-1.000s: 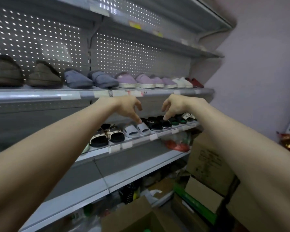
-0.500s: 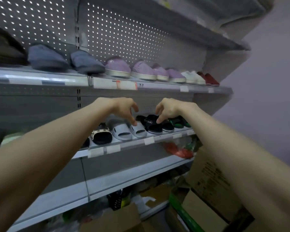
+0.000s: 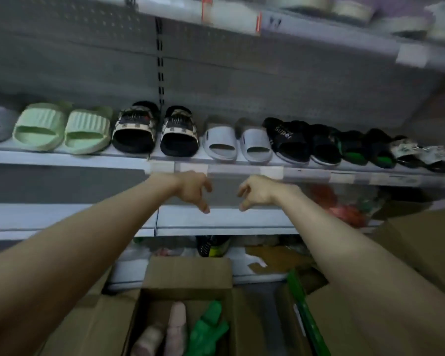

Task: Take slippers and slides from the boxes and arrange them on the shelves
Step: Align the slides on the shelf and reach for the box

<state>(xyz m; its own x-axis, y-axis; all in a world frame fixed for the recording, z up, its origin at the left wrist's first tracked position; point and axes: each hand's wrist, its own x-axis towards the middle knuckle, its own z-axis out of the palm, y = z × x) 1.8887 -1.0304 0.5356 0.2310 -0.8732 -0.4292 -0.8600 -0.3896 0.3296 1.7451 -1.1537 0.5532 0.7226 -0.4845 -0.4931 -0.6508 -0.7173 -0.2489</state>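
— Nearest item?
— An open cardboard box (image 3: 188, 276); pink and green items lie inside, kind unclear.
— Hands?
— Left hand (image 3: 194, 187) and right hand (image 3: 254, 192) hang apart, loosely curled, empty, below the shelf (image 3: 62, 160).
— Stock there?
— Two mint slides (image 3: 40, 119), two patterned slides (image 3: 134, 124), two white slides (image 3: 220, 136), two black "Super" slides (image 3: 284, 133); the farther ones are blurred.

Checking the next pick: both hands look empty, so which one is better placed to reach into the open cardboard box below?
Probably the left hand: empty, it lines up above the open box, while the right hand, also empty, sits past the box's right edge.
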